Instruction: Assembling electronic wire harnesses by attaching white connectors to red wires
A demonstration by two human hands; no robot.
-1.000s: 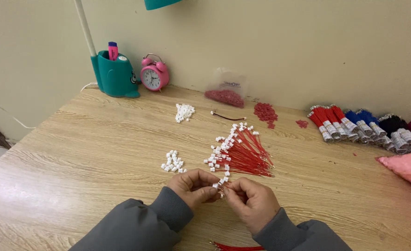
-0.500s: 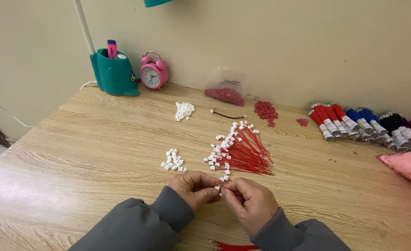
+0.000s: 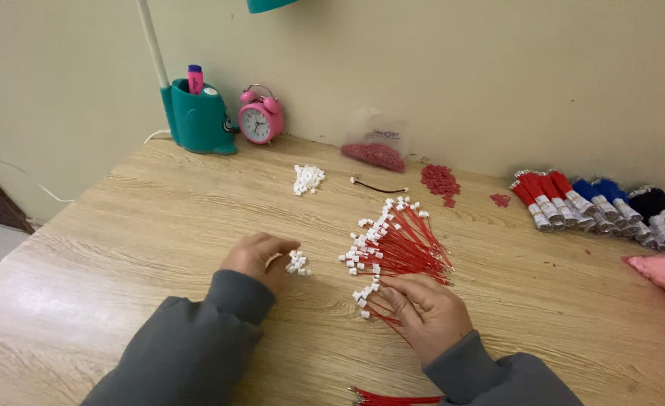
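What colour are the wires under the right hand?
Red, with small white connectors on their ends. The wires show best in the head view, under the right hand.

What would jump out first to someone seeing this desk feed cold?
Most striking is the fan of red wires with white connectors spread at the middle of the wooden table, with the right hand resting on its near end. The left hand touches a small pile of white connectors just left of it. At the back by the wall stands a pink alarm clock.
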